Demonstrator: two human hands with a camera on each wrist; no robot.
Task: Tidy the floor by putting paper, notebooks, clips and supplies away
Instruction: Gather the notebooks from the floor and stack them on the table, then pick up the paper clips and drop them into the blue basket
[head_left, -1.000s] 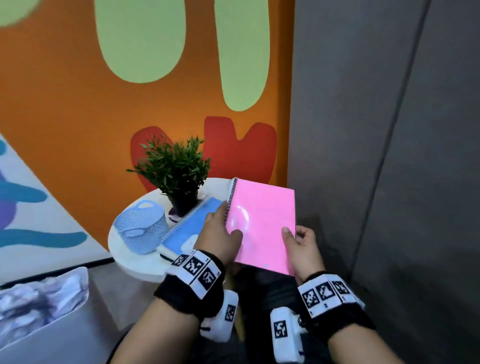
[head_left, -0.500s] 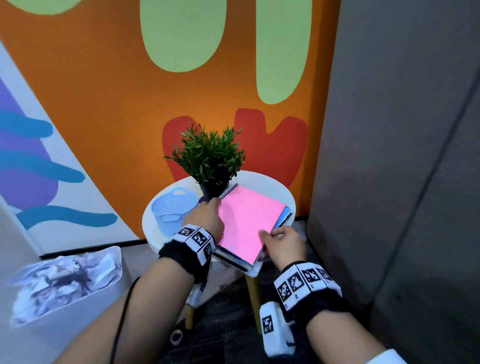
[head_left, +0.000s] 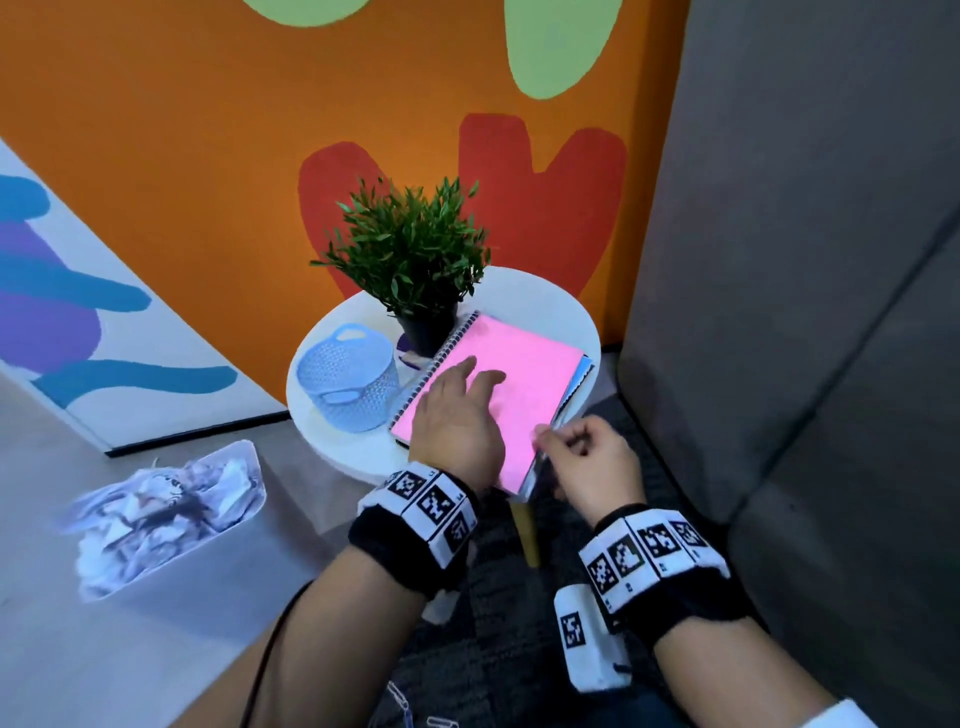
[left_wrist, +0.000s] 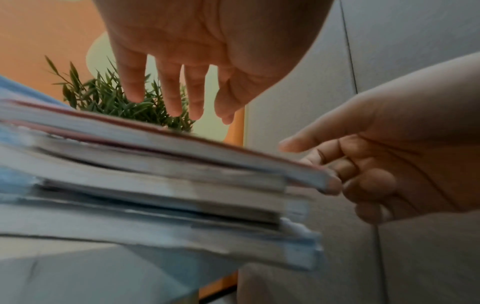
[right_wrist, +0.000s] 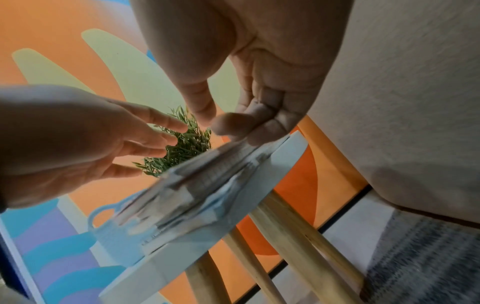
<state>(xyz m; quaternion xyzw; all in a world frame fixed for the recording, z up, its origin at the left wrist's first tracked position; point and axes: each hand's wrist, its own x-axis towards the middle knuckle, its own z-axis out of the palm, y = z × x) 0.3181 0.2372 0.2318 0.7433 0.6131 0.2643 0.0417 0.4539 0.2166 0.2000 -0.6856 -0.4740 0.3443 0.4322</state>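
A pink spiral notebook (head_left: 514, 384) lies on top of a stack of notebooks (left_wrist: 155, 164) on the round white table (head_left: 545, 301). A blue notebook (head_left: 584, 371) peeks out beneath it. My left hand (head_left: 475, 384) hovers just over the pink cover, fingers straight and spread, holding nothing; the left wrist view shows a gap between them (left_wrist: 182, 92) and the stack. My right hand (head_left: 550, 436) is at the stack's near right corner, loosely curled. One fingertip (left_wrist: 335, 185) touches that corner and the thumb stands clear above it.
A potted plant (head_left: 410, 260) and a pale blue basket (head_left: 348, 384) share the table. A white bin of crumpled paper (head_left: 166, 514) stands on the floor at left. Paper clips (head_left: 400, 701) lie near my feet. A grey upholstered wall (head_left: 779, 260) closes the right side.
The pink notebook went from held in the air down onto the stack on the table. My left hand has lifted off its cover and my right thumb has come off its corner.
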